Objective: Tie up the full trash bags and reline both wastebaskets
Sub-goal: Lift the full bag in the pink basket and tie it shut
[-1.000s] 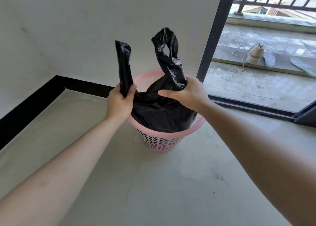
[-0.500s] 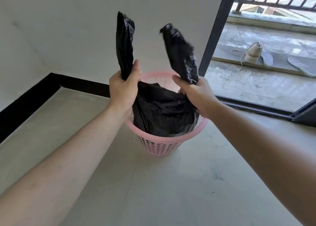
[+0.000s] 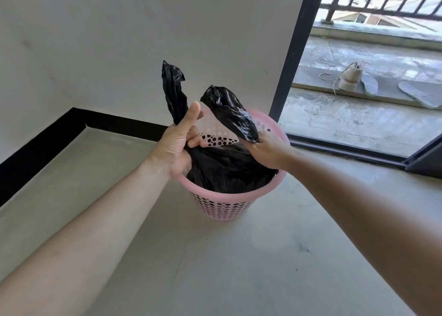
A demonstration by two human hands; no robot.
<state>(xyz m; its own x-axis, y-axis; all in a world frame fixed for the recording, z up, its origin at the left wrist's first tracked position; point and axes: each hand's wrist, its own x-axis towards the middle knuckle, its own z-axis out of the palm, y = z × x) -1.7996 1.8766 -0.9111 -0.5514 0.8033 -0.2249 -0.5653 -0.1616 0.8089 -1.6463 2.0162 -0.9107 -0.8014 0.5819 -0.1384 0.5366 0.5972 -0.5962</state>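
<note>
You have one round pink perforated plastic wastebasket (image 3: 229, 199) at the frame's centre, one crumpled black plastic trash bag (image 3: 227, 169) in it with two raised handles, and two bare hands. In the upper right of the frame you see one beige laced shoe (image 3: 349, 77) and two grey insoles (image 3: 369, 85).

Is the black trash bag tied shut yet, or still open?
Still open: the bag sits in the pink basket, its two handles held apart, untied, by left hand and right hand.
</note>
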